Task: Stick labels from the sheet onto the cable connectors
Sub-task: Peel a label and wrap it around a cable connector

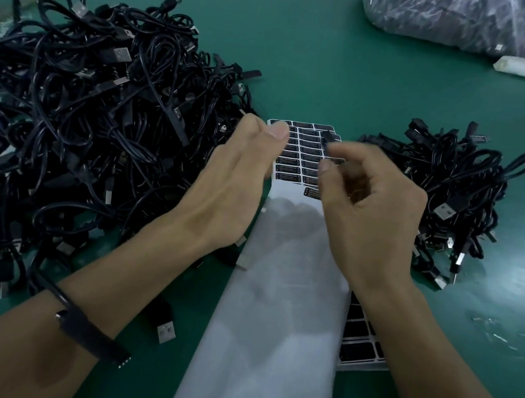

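Overhead, left hand (234, 178) straight-fingered at edge of label sheet (301, 161), right hand (369, 206) pinching small black label (326, 141), cable heap (90, 109) alongside.

1. The tabletop (326, 63) has a green covering, smooth and matt, with faint pale sheen in places.
2. The label sheet (278, 308) is slick white backing paper, glossy enough to throw back the light. Its labels (291, 163) are black with a slight gloss.
3. The cables (90, 109) in both heaps have smooth black plastic sheathing with a dull shine.
4. The USB plugs (165, 332) have bare silvery metal shells set in matt black plastic grips.
5. The bag (454, 19) is thin, crinkled, translucent plastic film.
6. The small black piece (326, 139) pinched by the right hand (375, 213) is too blurred to tell its finish.
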